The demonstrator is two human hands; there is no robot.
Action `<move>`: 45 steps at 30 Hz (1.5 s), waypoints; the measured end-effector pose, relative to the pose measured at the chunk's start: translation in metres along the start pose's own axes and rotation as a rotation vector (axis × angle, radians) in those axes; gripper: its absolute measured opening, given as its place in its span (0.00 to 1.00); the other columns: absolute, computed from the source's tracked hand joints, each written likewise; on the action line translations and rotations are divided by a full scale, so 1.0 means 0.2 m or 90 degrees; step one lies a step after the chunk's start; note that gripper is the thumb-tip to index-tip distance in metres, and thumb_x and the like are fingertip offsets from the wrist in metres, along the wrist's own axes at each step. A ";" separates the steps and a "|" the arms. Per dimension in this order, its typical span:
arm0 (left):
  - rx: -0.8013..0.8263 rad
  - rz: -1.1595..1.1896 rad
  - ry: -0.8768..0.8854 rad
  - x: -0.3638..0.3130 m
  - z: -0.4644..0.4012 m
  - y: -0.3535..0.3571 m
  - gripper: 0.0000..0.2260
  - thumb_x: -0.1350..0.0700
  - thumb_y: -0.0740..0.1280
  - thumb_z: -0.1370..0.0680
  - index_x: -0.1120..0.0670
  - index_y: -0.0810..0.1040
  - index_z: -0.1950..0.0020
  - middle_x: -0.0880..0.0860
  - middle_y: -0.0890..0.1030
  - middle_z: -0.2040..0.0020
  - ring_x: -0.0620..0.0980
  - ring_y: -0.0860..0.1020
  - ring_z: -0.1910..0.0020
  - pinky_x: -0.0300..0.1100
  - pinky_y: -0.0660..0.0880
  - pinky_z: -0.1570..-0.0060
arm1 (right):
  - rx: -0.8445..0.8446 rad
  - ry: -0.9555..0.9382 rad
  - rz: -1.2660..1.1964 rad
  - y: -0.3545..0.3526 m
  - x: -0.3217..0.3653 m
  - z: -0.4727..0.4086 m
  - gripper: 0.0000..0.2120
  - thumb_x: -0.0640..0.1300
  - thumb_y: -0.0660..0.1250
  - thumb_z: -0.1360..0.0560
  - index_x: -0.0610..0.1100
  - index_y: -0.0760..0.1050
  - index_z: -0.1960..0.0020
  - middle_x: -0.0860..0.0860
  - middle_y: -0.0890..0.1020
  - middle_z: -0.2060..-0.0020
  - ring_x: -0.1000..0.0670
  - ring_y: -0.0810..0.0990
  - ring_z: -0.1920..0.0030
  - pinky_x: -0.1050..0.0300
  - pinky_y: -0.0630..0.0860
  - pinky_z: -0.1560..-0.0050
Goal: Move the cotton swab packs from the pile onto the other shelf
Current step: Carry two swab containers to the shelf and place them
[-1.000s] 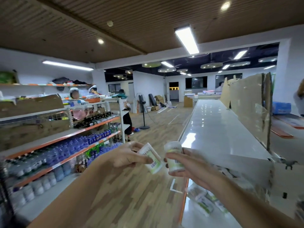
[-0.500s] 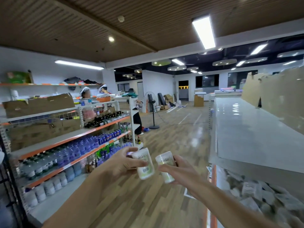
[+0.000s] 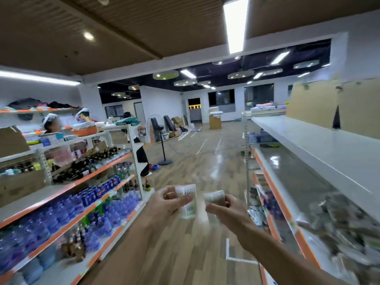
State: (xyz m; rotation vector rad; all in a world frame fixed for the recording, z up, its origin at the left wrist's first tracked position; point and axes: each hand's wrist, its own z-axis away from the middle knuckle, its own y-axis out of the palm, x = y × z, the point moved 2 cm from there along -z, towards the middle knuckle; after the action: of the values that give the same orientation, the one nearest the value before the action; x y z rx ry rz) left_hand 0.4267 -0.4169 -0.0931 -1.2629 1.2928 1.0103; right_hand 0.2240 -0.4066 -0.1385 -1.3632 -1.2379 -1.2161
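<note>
Gripping one cotton swab pack [image 3: 187, 202] between thumb and fingers, the left hand [image 3: 164, 204] hovers above the aisle floor [image 3: 193, 169]; at its 3 o'clock, just apart, the right hand [image 3: 228, 210] curls around a second pack [image 3: 213, 197]. Blurred pile [image 3: 347, 229] lies on the shelf [image 3: 287, 214] further toward 3 o'clock.

Bottle shelves [image 3: 67, 204] left, pile [image 3: 337, 229] on shelf right, fan [image 3: 162, 145] ahead, aisle between.

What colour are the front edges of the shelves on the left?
Orange front edge strips on white shelves, seen in the head view.
</note>
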 end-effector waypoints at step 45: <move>0.224 0.047 0.040 0.68 -5.03 0.33 0.18 0.62 0.79 0.32 0.56 0.81 0.44 0.53 0.86 0.50 0.48 0.83 0.53 0.36 0.76 0.61 | -0.300 -0.002 0.144 -0.30 -0.47 -4.57 0.12 0.44 0.77 0.35 0.46 0.82 0.54 0.48 0.86 0.59 0.50 0.84 0.59 0.56 0.78 0.59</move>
State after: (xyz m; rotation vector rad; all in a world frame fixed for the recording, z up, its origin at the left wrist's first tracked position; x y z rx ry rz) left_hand 0.2629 -1.4203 -0.1060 -0.9883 1.5002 0.7563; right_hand 0.0802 -1.3166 -0.1316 -1.7900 -0.7943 -1.3926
